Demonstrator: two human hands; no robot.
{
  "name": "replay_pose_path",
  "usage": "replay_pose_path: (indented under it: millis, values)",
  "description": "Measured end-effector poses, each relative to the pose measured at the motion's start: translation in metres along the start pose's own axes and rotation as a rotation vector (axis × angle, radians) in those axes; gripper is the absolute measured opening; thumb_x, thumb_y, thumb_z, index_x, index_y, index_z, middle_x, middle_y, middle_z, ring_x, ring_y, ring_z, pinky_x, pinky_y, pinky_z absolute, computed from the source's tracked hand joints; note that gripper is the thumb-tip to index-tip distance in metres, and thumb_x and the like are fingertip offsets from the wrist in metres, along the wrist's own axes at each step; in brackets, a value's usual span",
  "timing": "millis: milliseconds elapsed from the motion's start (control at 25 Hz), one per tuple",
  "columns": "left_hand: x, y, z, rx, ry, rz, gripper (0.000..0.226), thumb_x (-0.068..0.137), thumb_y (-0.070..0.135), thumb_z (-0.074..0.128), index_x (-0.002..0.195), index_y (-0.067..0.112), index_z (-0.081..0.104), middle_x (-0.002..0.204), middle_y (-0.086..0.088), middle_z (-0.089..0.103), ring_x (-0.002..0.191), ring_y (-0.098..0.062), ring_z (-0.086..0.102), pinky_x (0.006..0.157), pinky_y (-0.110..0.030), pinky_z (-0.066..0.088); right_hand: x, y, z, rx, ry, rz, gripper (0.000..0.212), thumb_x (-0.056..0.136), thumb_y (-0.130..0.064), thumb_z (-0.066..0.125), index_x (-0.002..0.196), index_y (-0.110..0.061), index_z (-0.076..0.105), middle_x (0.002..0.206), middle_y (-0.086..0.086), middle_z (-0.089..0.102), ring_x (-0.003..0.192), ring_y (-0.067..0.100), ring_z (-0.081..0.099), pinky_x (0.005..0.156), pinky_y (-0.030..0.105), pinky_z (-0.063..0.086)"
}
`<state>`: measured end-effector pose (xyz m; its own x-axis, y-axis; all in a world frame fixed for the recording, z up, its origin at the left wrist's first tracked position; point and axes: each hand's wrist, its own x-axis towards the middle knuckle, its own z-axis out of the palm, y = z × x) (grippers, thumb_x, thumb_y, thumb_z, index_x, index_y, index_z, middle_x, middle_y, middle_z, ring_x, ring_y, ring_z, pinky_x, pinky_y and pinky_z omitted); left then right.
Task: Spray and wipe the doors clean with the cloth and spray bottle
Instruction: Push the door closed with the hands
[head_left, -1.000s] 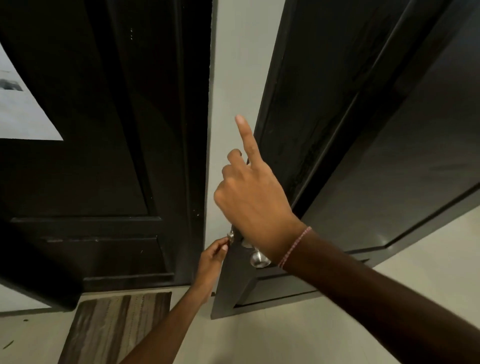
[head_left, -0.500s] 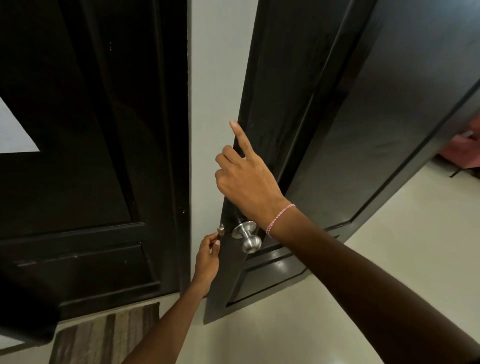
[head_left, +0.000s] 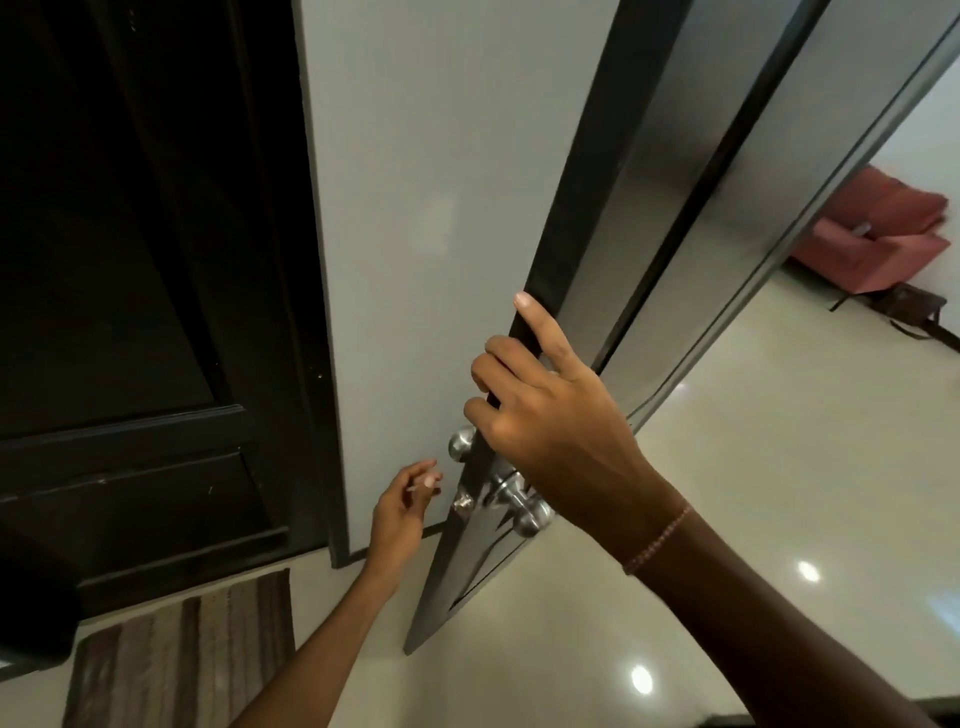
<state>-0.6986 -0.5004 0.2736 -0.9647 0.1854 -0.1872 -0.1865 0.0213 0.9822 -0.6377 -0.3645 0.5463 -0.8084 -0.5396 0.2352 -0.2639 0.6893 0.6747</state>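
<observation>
Your right hand (head_left: 561, 426) grips the edge of the open door (head_left: 675, 182), running toward one o'clock. Your left hand (head_left: 402, 506) hovers empty beside the latch (head_left: 462, 501) near six. Hold the door steady. The cloth and bottle are out of view.

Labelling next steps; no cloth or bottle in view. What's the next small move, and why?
Probably let go and fetch the cloth and spray bottle: the right hand grips the door edge above the knob, the left hand hovers empty beside the latch, so nothing can be sprayed or wiped yet.
</observation>
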Motion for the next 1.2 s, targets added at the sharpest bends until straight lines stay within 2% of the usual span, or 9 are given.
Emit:
replay_pose_path:
  millis: [120, 200, 320, 440, 520, 680, 880, 1000, 1200]
  values:
    - [-0.011, 0.018, 0.023, 0.004, -0.069, 0.048, 0.045, 0.097, 0.057, 0.053, 0.137, 0.037, 0.06, 0.126, 0.024, 0.064, 0.118, 0.004, 0.057, 0.09, -0.016, 0.042, -0.047, 0.0, -0.011, 0.039, -0.024, 0.023, 0.025, 0.09, -0.016, 0.053, 0.095, -0.018, 0.078, 0.111, 0.011, 0.074, 0.118, 0.032, 0.069, 0.126, 0.056, -0.012]
    - [-0.022, 0.022, 0.035, 0.017, -0.126, 0.07, 0.043, 0.097, 0.056, 0.055, 0.136, 0.039, 0.061, 0.128, 0.026, 0.061, 0.115, 0.009, 0.056, 0.091, -0.016, 0.043, -0.079, 0.003, -0.017, 0.048, -0.043, 0.006, 0.02, 0.083, -0.016, 0.071, 0.101, -0.021, 0.077, 0.117, 0.01, 0.073, 0.122, 0.033, 0.066, 0.128, 0.057, -0.008]
    - [-0.041, 0.013, 0.045, -0.005, -0.183, 0.055, 0.038, 0.098, 0.052, 0.057, 0.133, 0.038, 0.063, 0.127, 0.02, 0.067, 0.115, 0.008, 0.06, 0.096, -0.021, 0.047, -0.131, 0.003, -0.024, 0.092, 0.041, 0.104, 0.061, 0.073, -0.017, 0.086, 0.13, -0.02, 0.068, 0.149, 0.018, 0.056, 0.146, 0.038, 0.042, 0.13, 0.057, 0.0]
    - [-0.053, 0.001, 0.051, 0.001, -0.26, 0.024, 0.032, 0.103, 0.046, 0.053, 0.13, 0.033, 0.063, 0.12, 0.013, 0.072, 0.108, 0.005, 0.066, 0.096, -0.026, 0.049, -0.173, -0.028, -0.031, 0.136, 0.218, 0.528, 0.092, 0.075, -0.01, 0.088, 0.154, -0.018, 0.041, 0.162, 0.022, 0.03, 0.159, 0.037, 0.016, 0.132, 0.058, 0.004]
    - [-0.055, -0.003, 0.054, 0.009, -0.323, 0.026, 0.024, 0.106, 0.036, 0.053, 0.127, 0.029, 0.064, 0.116, 0.008, 0.073, 0.102, 0.007, 0.067, 0.094, -0.025, 0.05, -0.187, -0.056, -0.029, 0.22, 0.331, 0.928, 0.097, 0.073, -0.016, 0.095, 0.152, -0.014, 0.039, 0.155, 0.023, 0.036, 0.152, 0.04, 0.032, 0.128, 0.061, 0.021]
    - [-0.06, -0.017, 0.054, 0.028, -0.441, 0.019, 0.022, 0.108, 0.026, 0.055, 0.127, 0.024, 0.066, 0.115, 0.0, 0.074, 0.105, -0.015, 0.07, 0.087, -0.026, 0.05, -0.199, -0.089, -0.017, 0.445, 0.544, 1.594, 0.063, 0.078, -0.033, 0.091, 0.129, -0.016, 0.059, 0.122, 0.008, 0.067, 0.11, 0.028, 0.065, 0.093, 0.044, 0.057]
    - [-0.072, -0.014, 0.064, 0.1, -0.659, 0.007, 0.019, 0.104, 0.03, 0.06, 0.121, 0.035, 0.067, 0.116, 0.008, 0.072, 0.108, -0.013, 0.068, 0.088, -0.029, 0.051, -0.202, -0.101, -0.023, 0.709, 0.742, 2.143, 0.014, 0.086, -0.027, 0.086, 0.094, -0.028, 0.075, 0.094, -0.006, 0.074, 0.092, 0.017, 0.071, 0.064, 0.011, 0.054]
    - [-0.079, -0.005, 0.081, 0.117, -0.736, 0.003, 0.021, 0.103, 0.026, 0.061, 0.124, 0.027, 0.066, 0.118, 0.009, 0.069, 0.109, -0.011, 0.066, 0.08, -0.021, 0.048, -0.209, -0.096, -0.024, 0.689, 0.809, 2.266, 0.007, 0.089, -0.024, 0.084, 0.093, -0.024, 0.078, 0.09, -0.005, 0.075, 0.09, 0.014, 0.071, 0.07, 0.012, 0.052]
    - [-0.081, -0.005, 0.099, 0.1, -0.812, -0.036, 0.024, 0.102, 0.025, 0.064, 0.125, 0.026, 0.066, 0.122, 0.002, 0.07, 0.106, -0.018, 0.07, 0.084, -0.028, 0.053, -0.23, -0.09, -0.014, 0.684, 0.883, 2.389, 0.014, 0.092, -0.028, 0.082, 0.1, -0.018, 0.079, 0.094, 0.0, 0.076, 0.092, 0.021, 0.073, 0.09, 0.035, 0.062]
